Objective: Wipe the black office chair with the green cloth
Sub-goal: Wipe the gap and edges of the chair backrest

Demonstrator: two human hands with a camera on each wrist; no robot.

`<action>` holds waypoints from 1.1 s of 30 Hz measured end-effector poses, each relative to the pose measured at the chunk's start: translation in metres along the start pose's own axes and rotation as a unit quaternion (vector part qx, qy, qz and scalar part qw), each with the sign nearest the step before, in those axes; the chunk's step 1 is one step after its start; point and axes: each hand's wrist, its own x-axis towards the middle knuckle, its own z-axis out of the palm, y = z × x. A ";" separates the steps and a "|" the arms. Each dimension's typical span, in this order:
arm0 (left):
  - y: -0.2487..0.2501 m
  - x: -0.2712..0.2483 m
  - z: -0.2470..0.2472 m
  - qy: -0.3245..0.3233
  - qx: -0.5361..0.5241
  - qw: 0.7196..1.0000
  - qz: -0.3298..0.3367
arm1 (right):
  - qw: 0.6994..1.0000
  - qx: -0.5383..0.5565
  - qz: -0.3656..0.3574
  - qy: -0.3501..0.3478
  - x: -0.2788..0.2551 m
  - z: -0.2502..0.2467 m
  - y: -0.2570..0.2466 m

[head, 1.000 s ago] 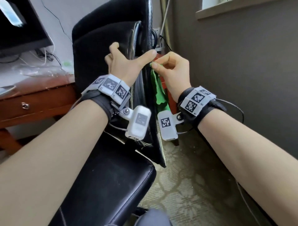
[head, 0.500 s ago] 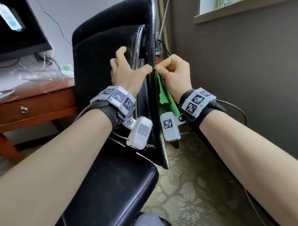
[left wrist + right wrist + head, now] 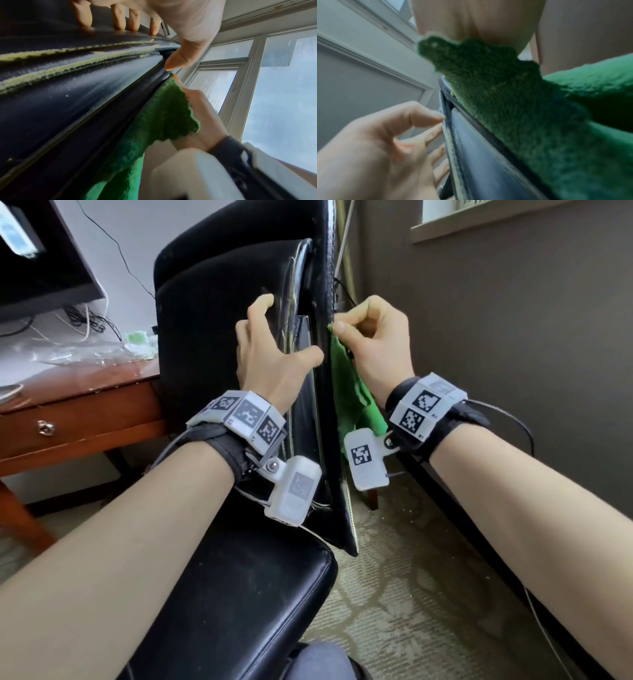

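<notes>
The black office chair [image 3: 219, 313] stands side-on in front of me, its backrest edge [image 3: 322, 412] running down between my hands. My left hand [image 3: 274, 350] grips the backrest, fingers [image 3: 118, 20] on the front padding and thumb [image 3: 181, 58] on the rear edge. My right hand [image 3: 373, 344] pinches the green cloth [image 3: 349, 395] at its top corner and holds it against the back side of the backrest. The cloth [image 3: 164, 115] hangs down along that rear panel. In the right wrist view the cloth [image 3: 513, 108] lies over the chair's rim [image 3: 471, 148]. Worn seams show yellow foam [image 3: 51, 70].
A wooden desk [image 3: 85, 412] with a drawer stands left of the chair, carrying cables, clear plastic and a dark monitor [image 3: 37, 254]. A grey wall [image 3: 513, 337] with a window sill rises close on the right. Patterned carpet [image 3: 411, 594] lies below. The chair's seat [image 3: 246, 594] is near me.
Both hands have slid down the backrest edge, and the right hand has drawn the green cloth down along the rear panel. The grips are unchanged.
</notes>
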 end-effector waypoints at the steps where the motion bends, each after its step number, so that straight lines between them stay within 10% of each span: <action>1: 0.000 -0.001 -0.001 -0.003 0.001 1.000 0.003 | 1.000 -0.003 -0.001 0.004 0.003 0.001 -0.002; 17: -0.019 -0.056 -0.014 0.011 0.042 0.994 0.103 | 0.999 0.038 -0.009 -0.032 -0.047 -0.016 -0.029; 33: -0.029 -0.098 -0.012 0.066 0.082 0.994 -0.029 | 0.998 0.030 -0.028 -0.047 -0.062 -0.018 -0.054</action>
